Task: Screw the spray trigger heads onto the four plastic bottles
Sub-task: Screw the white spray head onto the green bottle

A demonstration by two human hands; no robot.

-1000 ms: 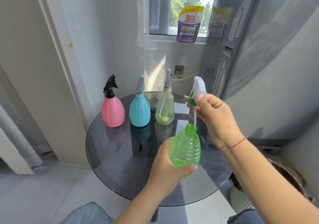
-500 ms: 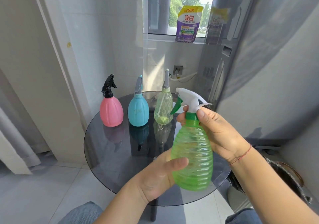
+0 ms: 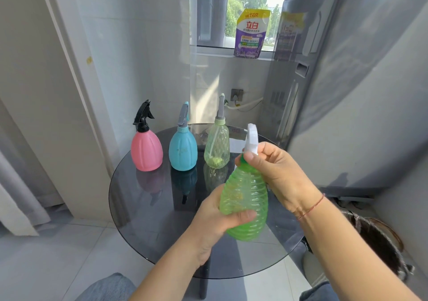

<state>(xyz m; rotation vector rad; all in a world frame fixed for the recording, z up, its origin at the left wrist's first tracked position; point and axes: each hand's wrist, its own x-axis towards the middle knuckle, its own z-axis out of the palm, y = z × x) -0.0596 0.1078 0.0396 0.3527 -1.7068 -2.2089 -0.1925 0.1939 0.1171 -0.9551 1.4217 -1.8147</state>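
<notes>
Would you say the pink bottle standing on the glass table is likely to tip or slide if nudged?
The pink bottle looks opaque plastic, so its fill is unknowable; probably light. Its wide base should resist tipping, though the tall black trigger head raises it. On the smooth glass table it would likely slide.

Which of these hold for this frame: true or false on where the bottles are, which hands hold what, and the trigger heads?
1. Three bottles stand on the glass table. True.
2. The green ribbed bottle rests on the table. False: the left hand holds it in the air.
3. The right hand grips the white trigger head at the bottle's neck. True.
4. The pink bottle has no trigger head. False: a black one sits on it.
</notes>
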